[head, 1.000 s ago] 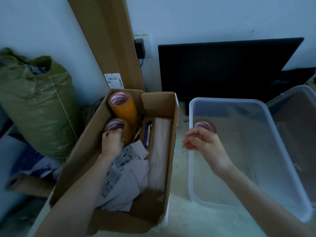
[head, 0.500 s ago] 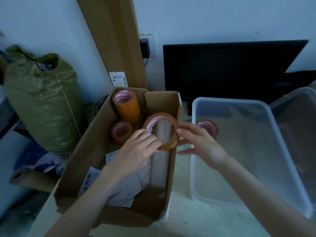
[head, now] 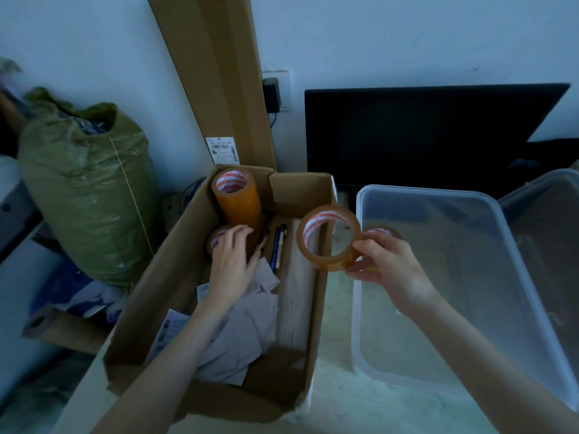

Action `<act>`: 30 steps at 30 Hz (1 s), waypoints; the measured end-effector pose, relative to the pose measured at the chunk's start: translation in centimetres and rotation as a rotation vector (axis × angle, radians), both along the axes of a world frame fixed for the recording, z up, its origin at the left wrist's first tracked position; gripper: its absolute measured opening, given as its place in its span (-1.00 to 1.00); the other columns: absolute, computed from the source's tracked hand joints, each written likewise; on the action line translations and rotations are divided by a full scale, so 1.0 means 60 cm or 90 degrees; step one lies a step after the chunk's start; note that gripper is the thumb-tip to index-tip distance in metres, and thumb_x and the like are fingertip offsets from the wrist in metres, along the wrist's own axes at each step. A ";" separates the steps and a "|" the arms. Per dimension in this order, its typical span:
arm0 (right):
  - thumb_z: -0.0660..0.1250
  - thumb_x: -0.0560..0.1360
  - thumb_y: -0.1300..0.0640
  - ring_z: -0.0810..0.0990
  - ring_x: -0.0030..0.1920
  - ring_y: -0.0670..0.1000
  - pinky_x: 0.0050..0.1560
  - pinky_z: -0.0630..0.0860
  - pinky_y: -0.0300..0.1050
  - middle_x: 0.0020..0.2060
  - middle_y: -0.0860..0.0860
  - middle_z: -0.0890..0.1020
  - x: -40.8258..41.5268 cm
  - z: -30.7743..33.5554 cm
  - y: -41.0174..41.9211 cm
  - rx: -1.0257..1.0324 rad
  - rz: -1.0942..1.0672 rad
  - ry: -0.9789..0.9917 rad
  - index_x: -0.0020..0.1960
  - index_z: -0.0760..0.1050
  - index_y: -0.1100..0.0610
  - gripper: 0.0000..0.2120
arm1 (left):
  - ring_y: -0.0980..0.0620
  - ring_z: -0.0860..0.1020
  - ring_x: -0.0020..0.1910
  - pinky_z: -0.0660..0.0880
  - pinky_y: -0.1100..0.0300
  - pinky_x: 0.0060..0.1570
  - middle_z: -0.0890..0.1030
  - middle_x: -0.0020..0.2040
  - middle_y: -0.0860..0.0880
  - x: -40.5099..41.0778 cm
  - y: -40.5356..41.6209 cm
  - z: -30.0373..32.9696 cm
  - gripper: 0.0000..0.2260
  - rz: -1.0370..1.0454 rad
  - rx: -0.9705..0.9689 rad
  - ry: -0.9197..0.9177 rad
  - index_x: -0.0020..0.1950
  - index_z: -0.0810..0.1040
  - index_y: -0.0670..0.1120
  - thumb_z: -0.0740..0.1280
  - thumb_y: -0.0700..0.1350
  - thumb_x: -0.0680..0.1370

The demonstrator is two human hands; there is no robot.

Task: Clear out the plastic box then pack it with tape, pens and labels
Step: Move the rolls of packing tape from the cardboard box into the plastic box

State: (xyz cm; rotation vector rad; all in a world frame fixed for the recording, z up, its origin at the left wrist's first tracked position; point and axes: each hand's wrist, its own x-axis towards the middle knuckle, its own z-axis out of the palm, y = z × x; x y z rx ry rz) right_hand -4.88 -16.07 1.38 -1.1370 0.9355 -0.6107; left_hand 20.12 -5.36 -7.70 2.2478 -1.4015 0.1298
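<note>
My right hand [head: 391,264] pinches a tape roll [head: 329,237] by its rim between cardboard box [head: 150,296] and plastic box [head: 513,277] (left hand [head: 230,261], fingers relaxed, rests on another roll [head: 217,238]).

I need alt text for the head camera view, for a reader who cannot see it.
The right hand holds a clear tape roll between a cardboard box and a clear plastic box. The left hand reaches to another tape roll inside the cardboard box, beside pens and paper labels.
</note>
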 end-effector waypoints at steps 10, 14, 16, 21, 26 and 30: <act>0.24 0.55 0.29 0.63 -0.34 0.06 -0.05 0.62 0.07 -0.37 0.07 0.64 -0.002 -0.004 0.005 0.034 -0.036 -0.042 -0.07 0.53 0.22 -0.91 | -0.13 0.24 0.42 0.37 -0.08 0.27 0.36 0.40 -0.15 0.082 -0.017 -0.080 -0.61 0.119 0.353 0.067 0.41 0.30 -0.13 0.22 -0.22 0.58; 0.23 0.56 0.30 0.63 -0.38 0.03 -0.11 0.61 0.01 -0.38 0.06 0.64 -0.004 -0.009 0.004 0.047 -0.048 -0.050 -0.09 0.53 0.22 -0.88 | -0.14 0.37 0.32 0.48 -0.03 0.13 0.47 0.28 -0.16 0.080 -0.014 -0.076 -0.70 0.126 0.317 0.019 0.30 0.42 -0.14 0.21 -0.27 0.57; 0.22 0.56 0.30 0.63 -0.37 0.03 -0.15 0.62 -0.03 -0.37 0.07 0.64 -0.007 -0.012 0.002 0.050 -0.050 -0.054 -0.09 0.54 0.22 -0.87 | -0.13 0.39 0.31 0.49 -0.02 0.11 0.50 0.26 -0.15 0.075 -0.013 -0.075 -0.70 0.128 0.285 0.006 0.29 0.44 -0.14 0.23 -0.28 0.55; 0.20 0.56 0.30 0.63 -0.32 0.05 -0.15 0.62 -0.05 -0.33 0.10 0.63 -0.019 -0.020 -0.010 0.043 -0.060 -0.076 -0.05 0.52 0.30 -0.87 | -0.08 0.42 0.31 0.46 0.01 0.21 0.51 0.29 -0.13 0.036 -0.015 -0.046 -0.65 0.097 0.132 -0.023 0.33 0.45 -0.14 0.30 -0.25 0.54; 0.21 0.56 0.26 0.62 -0.16 0.15 -0.18 0.63 -0.07 -0.11 0.28 0.60 -0.039 -0.033 -0.039 0.061 -0.114 -0.110 0.11 0.50 0.39 -0.77 | -0.14 0.49 0.21 0.47 -0.09 0.16 0.57 0.19 -0.17 -0.017 -0.019 0.020 -0.73 0.048 -0.050 0.002 0.26 0.51 -0.20 0.30 -0.24 0.55; 0.21 0.57 0.25 0.65 -0.25 0.10 -0.26 0.63 -0.15 -0.18 0.24 0.61 -0.053 -0.042 -0.071 0.080 -0.179 -0.134 -0.05 0.50 0.32 -0.85 | -0.13 0.51 0.11 0.47 0.01 0.07 0.59 0.09 -0.15 -0.075 -0.022 0.076 -0.77 -0.029 -0.164 0.015 0.21 0.52 -0.21 0.27 -0.26 0.56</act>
